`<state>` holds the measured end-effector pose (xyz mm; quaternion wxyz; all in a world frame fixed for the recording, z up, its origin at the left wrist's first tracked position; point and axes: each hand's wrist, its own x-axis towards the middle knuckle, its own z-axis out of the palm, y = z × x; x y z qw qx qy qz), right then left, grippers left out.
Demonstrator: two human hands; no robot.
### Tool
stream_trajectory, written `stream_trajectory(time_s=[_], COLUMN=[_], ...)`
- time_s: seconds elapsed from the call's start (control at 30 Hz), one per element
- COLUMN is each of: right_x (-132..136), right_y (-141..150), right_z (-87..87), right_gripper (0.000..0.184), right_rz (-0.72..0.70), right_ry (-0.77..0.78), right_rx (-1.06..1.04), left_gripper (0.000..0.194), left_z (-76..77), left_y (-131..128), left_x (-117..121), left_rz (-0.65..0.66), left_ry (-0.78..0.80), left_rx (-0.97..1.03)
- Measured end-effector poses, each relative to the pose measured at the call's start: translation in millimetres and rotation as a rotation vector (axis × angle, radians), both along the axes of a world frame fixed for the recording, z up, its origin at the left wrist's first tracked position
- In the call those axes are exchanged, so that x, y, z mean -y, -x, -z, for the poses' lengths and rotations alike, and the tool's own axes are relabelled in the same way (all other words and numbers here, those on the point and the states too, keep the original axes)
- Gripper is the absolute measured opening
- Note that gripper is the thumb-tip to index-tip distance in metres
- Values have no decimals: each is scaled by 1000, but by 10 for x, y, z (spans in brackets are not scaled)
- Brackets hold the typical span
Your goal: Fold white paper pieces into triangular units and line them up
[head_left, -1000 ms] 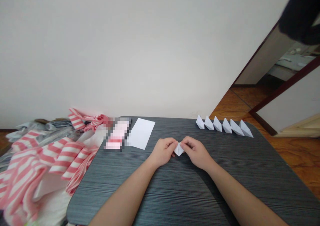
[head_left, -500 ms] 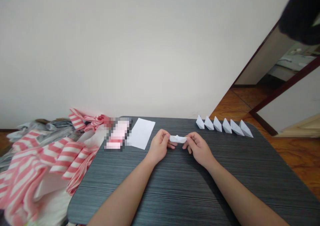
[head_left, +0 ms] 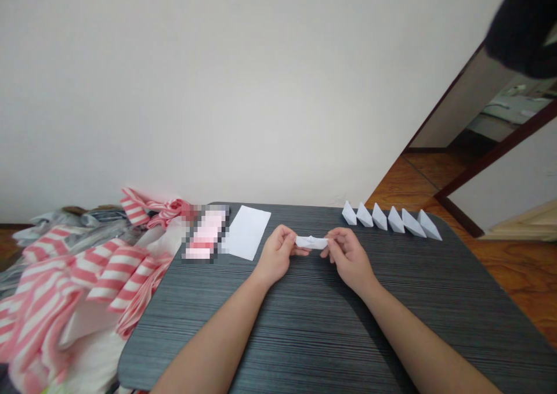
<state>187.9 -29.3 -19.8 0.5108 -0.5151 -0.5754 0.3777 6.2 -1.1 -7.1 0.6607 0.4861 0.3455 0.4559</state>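
Observation:
A small white paper boat is stretched between my two hands above the dark table. My left hand pinches its left end between thumb and fingers. At the other end, my right hand grips the tip in the same way. The boat looks long and low, with a small peak in its middle. Left of my left hand lies a stack or sheet of white paper. Several folded paper boats stand in a row beyond my right hand, near the table's back right edge.
A pixelated pinkish rectangular item lies left of the paper on the dark wood-grain table. Red-and-white striped cloth is heaped beside the table's left edge. A pale wall rises behind, with a doorway at the right.
My right hand has shifted slightly to the right and the boat between my hands looks a little longer. My left hand stays almost where it was.

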Motion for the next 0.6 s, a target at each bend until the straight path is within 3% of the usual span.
stream_trajectory(time_s=[0.1,0.23,0.6], right_x=[12,12,16], right_y=[-12,-30,11], right_z=[-18,-42,-74], right_gripper=[28,27,24], right_rz=[-55,-106,-38], right_ry=[1,122,155], right_rx=[59,122,79], left_gripper=[25,23,25], left_z=[7,23,22], left_y=[-2,-1,0], left_x=[9,12,-20], left_rz=[-9,-15,-12], left_ry=[-15,-41,44], left_rx=[-33,-33,107])
